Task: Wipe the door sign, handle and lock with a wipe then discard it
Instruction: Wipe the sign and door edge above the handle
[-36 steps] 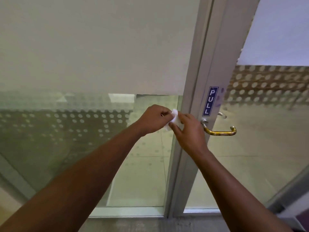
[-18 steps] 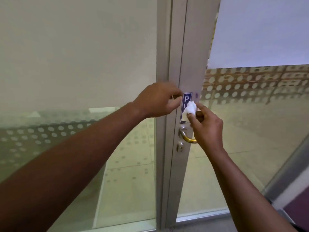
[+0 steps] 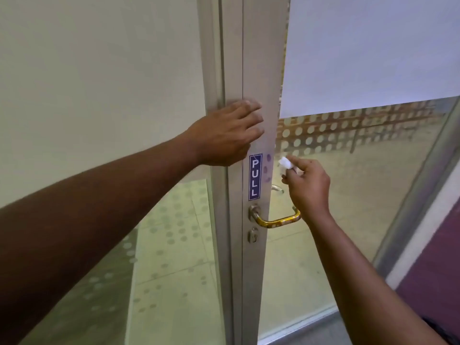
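Observation:
A blue PULL sign [image 3: 255, 176] runs vertically down the grey metal door stile [image 3: 254, 70]. Below it sit the brass lever handle [image 3: 278, 220] and a small round lock [image 3: 253, 235]. My left hand [image 3: 226, 133] lies flat with fingers spread on the stile just above the sign. My right hand [image 3: 307, 185] hovers to the right of the sign, in front of the glass, pinching a small folded white wipe [image 3: 285, 164] at its fingertips. The wipe is a short gap away from the sign. Purple smudges mark the stile beside the sign.
Frosted glass panels with dot patterns flank the stile on both sides [image 3: 348, 135]. A second metal frame [image 3: 418, 185] slants down at the right, with a purple wall beyond. Pale floor tiles show through the lower glass.
My left hand has let go of the wipe and moved up to rest flat on the stile. My right hand has drawn the wipe off the sign toward the right.

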